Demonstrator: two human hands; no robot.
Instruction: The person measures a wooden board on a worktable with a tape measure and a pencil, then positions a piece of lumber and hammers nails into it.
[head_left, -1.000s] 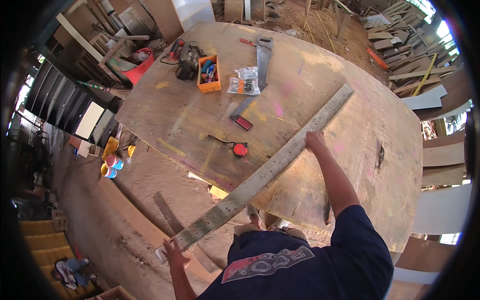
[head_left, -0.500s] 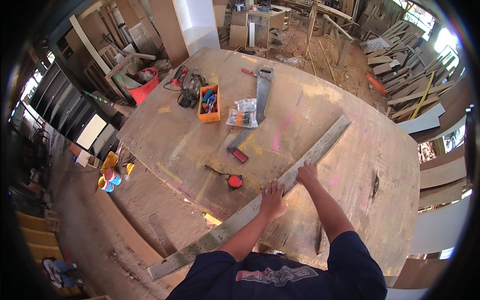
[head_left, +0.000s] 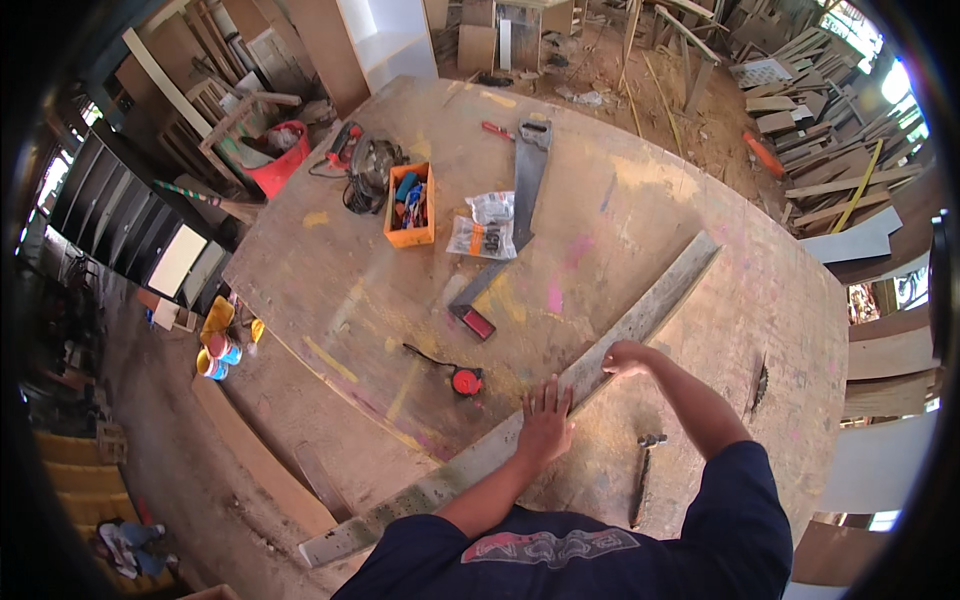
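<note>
A long grey, weathered wooden board (head_left: pixel 655 290) lies slantwise across the worktable, its near-left end jutting past the table edge. My left hand (head_left: pixel 545 418) is pressed flat on it, fingers stretched out. Just to the right, my right hand (head_left: pixel 627 358) rests at the board's lower edge with curled fingers; whatever they hold is hidden. A hammer (head_left: pixel 645 475) lies on the table below my right forearm. Left of my left hand sits a red and black tape measure (head_left: pixel 466 381). Beyond it are a grey metal square with a red handle (head_left: pixel 478 322) and a handsaw (head_left: pixel 531 180).
The big wooden worktable (head_left: pixel 380 300) also bears a circular saw (head_left: pixel 372 165), an orange box of small tools (head_left: pixel 410 238) and plastic packets (head_left: pixel 482 238). A saw blade (head_left: pixel 762 385) pokes through the tabletop at right. Paint buckets (head_left: pixel 222 350) stand on the floor at left.
My right hand has shifted slightly along the board's lower edge, its elbow swinging outward to the right. The hammer now shows more fully. My left hand stays on the board.
</note>
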